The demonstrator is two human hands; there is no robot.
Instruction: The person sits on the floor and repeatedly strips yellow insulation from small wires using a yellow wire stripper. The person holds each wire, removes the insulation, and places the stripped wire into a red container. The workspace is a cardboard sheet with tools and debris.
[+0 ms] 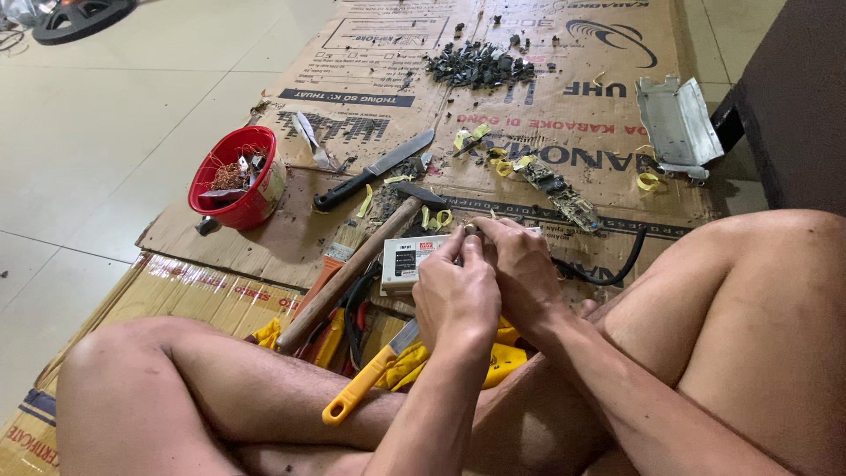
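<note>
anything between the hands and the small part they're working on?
Nothing visible. Left hand and right hand both already pinch the small part at their fingertips, above the white power-supply box. How the fingers sit on the part is mostly hidden.

Soft, even daylight filling scene, medium brightness; pale floor tiles [115,132] giving off mild sheen at upper left; shadows staying weak and diffuse, darkening slightly under knife [374,170] and between legs; metal plate [679,119] catching dull glare; focus holding sharp across cardboard [564,97]; right edge falling dim; slight wide-angle stretching showing at corners.
</note>
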